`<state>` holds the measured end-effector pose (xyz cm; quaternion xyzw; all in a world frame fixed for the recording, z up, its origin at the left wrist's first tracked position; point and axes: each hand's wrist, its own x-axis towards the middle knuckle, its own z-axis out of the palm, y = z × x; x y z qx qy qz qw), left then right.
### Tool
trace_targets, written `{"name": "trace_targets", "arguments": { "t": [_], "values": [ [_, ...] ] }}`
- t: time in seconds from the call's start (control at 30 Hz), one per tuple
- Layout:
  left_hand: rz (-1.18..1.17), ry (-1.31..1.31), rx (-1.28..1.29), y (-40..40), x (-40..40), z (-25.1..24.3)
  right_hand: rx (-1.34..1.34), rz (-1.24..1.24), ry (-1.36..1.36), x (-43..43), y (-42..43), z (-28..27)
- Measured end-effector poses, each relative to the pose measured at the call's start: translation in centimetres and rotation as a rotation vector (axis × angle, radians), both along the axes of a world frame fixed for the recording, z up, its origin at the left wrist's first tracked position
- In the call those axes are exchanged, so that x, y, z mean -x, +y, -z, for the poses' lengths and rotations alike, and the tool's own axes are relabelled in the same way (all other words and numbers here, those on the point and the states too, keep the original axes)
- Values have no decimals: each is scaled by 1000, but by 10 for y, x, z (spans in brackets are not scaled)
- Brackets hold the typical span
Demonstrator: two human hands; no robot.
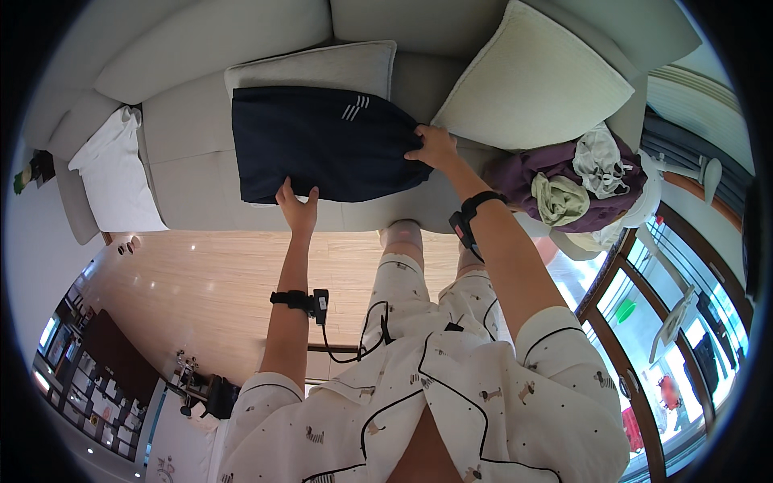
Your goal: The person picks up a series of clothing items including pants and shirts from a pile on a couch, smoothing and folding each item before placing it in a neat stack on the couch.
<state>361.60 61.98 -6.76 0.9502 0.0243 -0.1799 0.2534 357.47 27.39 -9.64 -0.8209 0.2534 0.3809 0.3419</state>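
Observation:
A dark navy garment [320, 145] with white stripe marks lies folded flat on the grey sofa seat, partly over a light grey cushion [314, 66]. My right hand [436, 147] grips its gathered right end between thumb and fingers. At the near edge of the cloth, my left hand [298, 208] rests with thumb and fingers spread, the fingertips touching the fabric. A sliver of something white [264, 205] shows beneath that edge; what it is cannot be made out.
A white cloth [121, 172] drapes over the sofa's left end. Beside my right forearm sits a pile with a purple cloth [525, 169], a pale green cloth [560, 199] and a whitish garment [599, 160]. A cream cushion [531, 84] leans behind. Glass doors [646, 296] stand at right.

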Motion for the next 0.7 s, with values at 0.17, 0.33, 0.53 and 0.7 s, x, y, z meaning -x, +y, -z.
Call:
{"name": "trace_targets", "arguments": {
  "t": [0.17,0.33,0.53,0.7],
  "values": [
    [-19,-131,-7,-11,17,1,86,-105,-440,33,1,-2],
    [-301,-65,69,-20,45,0,-179,29,-261,39,15,-42],
    [-1069,770,824,-41,70,-35,-313,16,-305,35,37,-99],
    [-975,807,973,-58,69,-42,-132,140,-385,20,20,-41]
  ]
}}
